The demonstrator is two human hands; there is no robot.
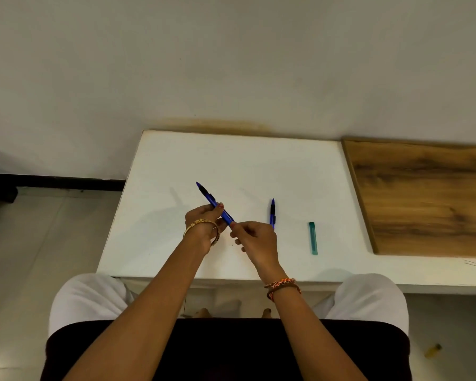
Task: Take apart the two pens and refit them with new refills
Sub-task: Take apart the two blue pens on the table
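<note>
we are gripping the first pen [213, 203] with left hand [204, 220] and right hand [252, 237], fingers curled round it; second pen [272, 213] and refill case [313, 237] are lying untouched.

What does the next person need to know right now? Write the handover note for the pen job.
Left hand: grip on the middle of the first blue pen, held above the white table, tip pointing away.
Right hand: pinches that pen's near end.
Second blue pen lies on the table right of the hands, partly hidden by the right hand.
Green refill case lies further right, apart from both pens.
Done: nothing visibly taken apart yet.
Left: open both pens, swap the refills, reassemble.
</note>
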